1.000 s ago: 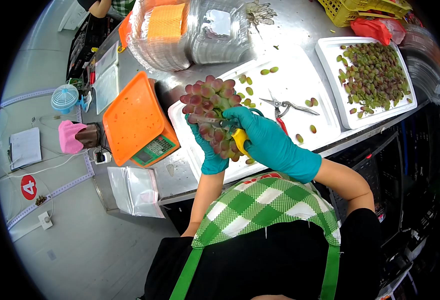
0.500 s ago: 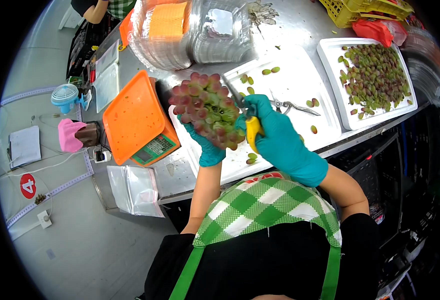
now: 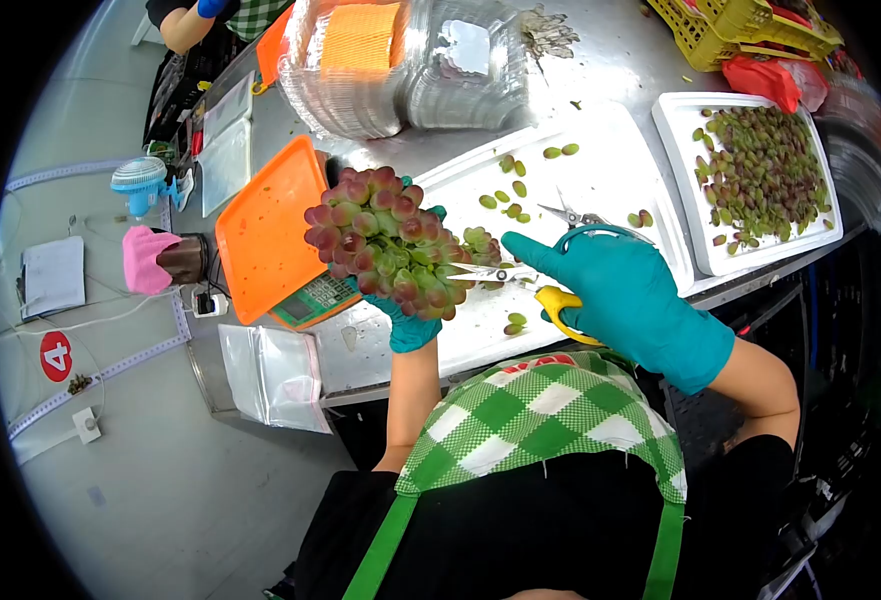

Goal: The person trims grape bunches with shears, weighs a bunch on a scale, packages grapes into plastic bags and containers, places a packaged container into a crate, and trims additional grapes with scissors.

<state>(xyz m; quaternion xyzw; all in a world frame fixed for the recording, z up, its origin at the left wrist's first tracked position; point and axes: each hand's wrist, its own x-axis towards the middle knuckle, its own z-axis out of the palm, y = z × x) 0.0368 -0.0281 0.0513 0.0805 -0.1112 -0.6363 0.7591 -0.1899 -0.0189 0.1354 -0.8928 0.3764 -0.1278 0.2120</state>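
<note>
A bunch of red and green grapes (image 3: 390, 240) rests in my left hand (image 3: 405, 318), whose teal-gloved fingers wrap round its underside. My right hand (image 3: 625, 300), gloved too, holds yellow-handled scissors (image 3: 560, 308). Their blades reach the bunch's right side, by a small green cluster. Below lies a white tray (image 3: 640, 150) with several loose grapes (image 3: 517, 188) and a second cutting tool (image 3: 572, 216), partly behind my right hand.
An orange scale (image 3: 272, 230) stands left of the bunch. Clear plastic containers (image 3: 465, 70) are stacked behind. A white tray (image 3: 670, 130) of loose grapes and yellow crates (image 3: 695, 40) are at right. A co-worker's arm (image 3: 188, 30) shows at upper left.
The bunch has turned and shifted left in my left hand. My right hand has moved right and down, and the scissors' blades now point left and stand apart.
</note>
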